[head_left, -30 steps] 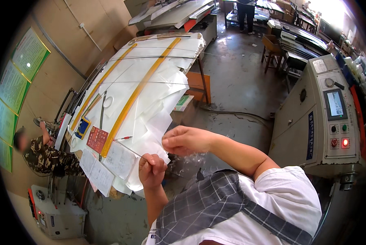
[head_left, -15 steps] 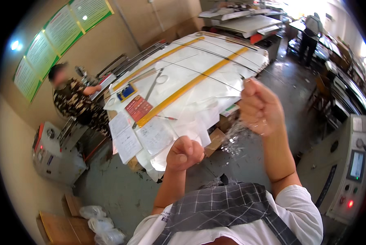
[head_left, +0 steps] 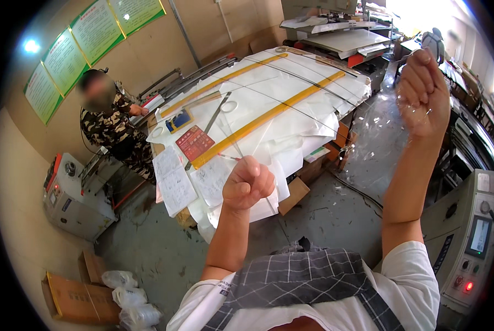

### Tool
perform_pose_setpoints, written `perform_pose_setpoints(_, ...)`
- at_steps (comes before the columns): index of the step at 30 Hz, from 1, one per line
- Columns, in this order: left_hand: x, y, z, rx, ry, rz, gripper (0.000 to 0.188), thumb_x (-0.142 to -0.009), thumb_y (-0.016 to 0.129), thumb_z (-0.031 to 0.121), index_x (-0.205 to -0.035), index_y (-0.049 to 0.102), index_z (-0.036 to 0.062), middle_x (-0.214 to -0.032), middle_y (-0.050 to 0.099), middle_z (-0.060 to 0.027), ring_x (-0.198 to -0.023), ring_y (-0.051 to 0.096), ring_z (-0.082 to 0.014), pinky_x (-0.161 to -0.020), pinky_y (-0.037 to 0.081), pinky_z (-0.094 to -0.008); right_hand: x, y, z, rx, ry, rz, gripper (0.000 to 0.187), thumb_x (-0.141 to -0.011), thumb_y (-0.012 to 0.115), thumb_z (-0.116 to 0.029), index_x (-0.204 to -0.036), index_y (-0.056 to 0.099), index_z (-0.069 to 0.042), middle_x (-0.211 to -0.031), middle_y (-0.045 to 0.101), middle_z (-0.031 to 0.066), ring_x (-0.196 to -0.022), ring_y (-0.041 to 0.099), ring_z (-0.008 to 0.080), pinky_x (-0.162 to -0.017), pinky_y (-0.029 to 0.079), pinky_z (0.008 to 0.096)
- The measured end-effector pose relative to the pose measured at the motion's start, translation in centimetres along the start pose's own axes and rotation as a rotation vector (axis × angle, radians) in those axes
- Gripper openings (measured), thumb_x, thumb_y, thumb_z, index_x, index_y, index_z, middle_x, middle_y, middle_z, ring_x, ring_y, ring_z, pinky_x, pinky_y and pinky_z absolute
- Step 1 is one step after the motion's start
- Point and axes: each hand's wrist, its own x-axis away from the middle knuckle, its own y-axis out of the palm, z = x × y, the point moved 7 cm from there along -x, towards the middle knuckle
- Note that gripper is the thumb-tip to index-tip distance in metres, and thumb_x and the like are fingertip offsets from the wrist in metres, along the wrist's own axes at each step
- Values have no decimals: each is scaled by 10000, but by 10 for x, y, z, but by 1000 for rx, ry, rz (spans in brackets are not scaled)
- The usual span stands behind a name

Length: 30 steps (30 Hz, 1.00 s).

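Observation:
Raised at the right, my right hand [head_left: 423, 96] is closed, thumb and fingertips pinched together. Crinkled clear plastic film [head_left: 372, 132] hangs from it, catching the light over the floor beside the table. My left hand [head_left: 249, 185] is closed too, in front of the table's near edge; whatever lies between its fingers cannot be made out. Beyond it, white sheets [head_left: 307, 118] cover the table. Handwritten papers [head_left: 172, 179], a dark red card [head_left: 195, 143] and a red-tipped pen [head_left: 228, 157] lie closest to the left hand.
Two long yellow strips [head_left: 269, 119] and dark cords cross the table, with a metal ruler [head_left: 218, 112] and a tape roll [head_left: 228, 106]. A co-worker in camouflage [head_left: 106, 121] stands at its left. A control cabinet [head_left: 473, 243] is at right; cardboard [head_left: 81, 298] and plastic bags [head_left: 130, 298] lie lower left.
My right hand has moved up and to the right, spreading the clear film with it. The left hand has risen slightly and remains closed. The view has shifted a little.

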Motion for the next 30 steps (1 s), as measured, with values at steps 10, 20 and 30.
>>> perform_pose_setpoints(10, 3, -21, 3, 11, -41, 147, 291, -818, 623, 130, -1095, 535, 105, -638, 443, 4, -516, 325, -94, -484, 271, -227, 0, -9, -77, 30, -235, -32, 210, -954, 338, -93, -785, 429, -9, -528, 280, -10, -436, 226, 75, -384, 193, 228)
perform_pose_setpoints(20, 2, -42, -6, -335, 29, 575, 77, -854, 587, 106, -907, 531, 107, -646, 470, 27, -508, 384, -55, -459, 270, -205, 17, -61, -135, 386, -732, 720, 183, -920, 459, -125, -914, 522, 47, -610, 397, 0, -473, 291, 74, -414, 233, 202)
perform_pose_setpoints(30, -5, -41, -27, -420, 36, 606, 51, -879, 578, 135, -880, 535, 109, -678, 515, 2, -521, 415, -58, -483, 305, -191, 67, -16, 174, 1366, 505, -174, 647, -654, 761, -180, -1224, 483, -49, -968, 613, 119, -651, 522, 147, -621, 444, 276)
